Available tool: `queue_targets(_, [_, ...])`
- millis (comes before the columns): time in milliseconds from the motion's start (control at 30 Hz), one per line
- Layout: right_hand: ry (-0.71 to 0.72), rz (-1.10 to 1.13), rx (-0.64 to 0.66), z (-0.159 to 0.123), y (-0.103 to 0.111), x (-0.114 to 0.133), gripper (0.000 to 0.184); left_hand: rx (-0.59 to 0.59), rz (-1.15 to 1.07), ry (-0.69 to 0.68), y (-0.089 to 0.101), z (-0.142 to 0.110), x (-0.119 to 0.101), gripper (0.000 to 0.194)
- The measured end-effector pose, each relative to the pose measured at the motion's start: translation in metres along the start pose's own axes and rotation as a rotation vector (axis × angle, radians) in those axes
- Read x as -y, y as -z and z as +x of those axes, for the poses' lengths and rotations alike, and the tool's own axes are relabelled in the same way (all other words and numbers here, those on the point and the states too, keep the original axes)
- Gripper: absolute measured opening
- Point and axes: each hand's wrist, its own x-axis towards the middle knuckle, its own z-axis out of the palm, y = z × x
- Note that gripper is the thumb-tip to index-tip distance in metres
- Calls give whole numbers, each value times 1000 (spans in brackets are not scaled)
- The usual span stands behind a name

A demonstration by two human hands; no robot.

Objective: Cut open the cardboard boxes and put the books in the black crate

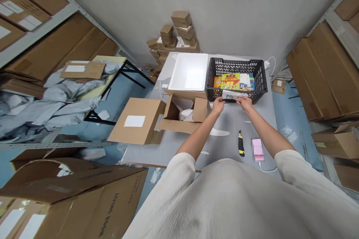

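A black plastic crate stands at the back right of the table, with several colourful books inside. Across its front wall is a white paper sign bearing large black handwriting. My left hand pinches the sign's left end, fingers closed. At the other end, the closed fingers of my right hand pinch the paper too. Whether the sign is fixed to the crate I cannot tell. Nearer to me lie a black and yellow utility knife and a phone with a white cable.
Left of the crate sits a white bin. An opened carton with white wrapping inside stands before it, beside a labelled carton at the table's left edge. Grey parcels and shelved boxes line the left; large cartons stand right.
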Motion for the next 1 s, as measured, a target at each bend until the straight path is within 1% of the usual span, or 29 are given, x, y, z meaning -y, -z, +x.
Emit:
queue_targets(100, [-4,-24,25,-11,7,-9,33,56,45,-45,5,-11,3,34])
queue_targets(233, [-9,-68,69,-32,5,-16,28,99,94,-143,24,-26,-1,30])
queue_targets(400, [-18,-188,211,-66,-12,-34,16,131,154,-308,63,-51,-1,28])
queue_targets(467, [-3,-246,281,-80,-19,-44,14,140,175,-366,81,-63,-1,29])
queue_targets(533, [31,-304,349,-92,-24,-56,14,166,204,-420,104,-75,-2,31])
queue_targets(600, [85,-366,418,-101,-28,-69,16,200,251,-468,132,-86,-5,34])
queue_targets(667, [155,-433,491,-109,-32,-81,24,211,323,-506,167,-95,-8,38])
queue_targets(733, [236,-503,569,-115,-36,-94,37,186,384,-548,207,-99,-10,51])
queue_targets(800, [307,-563,639,-121,-39,-106,56,160,418,-558,250,-98,-11,66])
queue_targets(900, [375,-637,690,-132,-44,-119,84,118,524,-519,313,-89,-8,81])
queue_targets(1000, [425,-669,709,-143,-49,-126,99,138,651,-427,364,-77,-3,95])
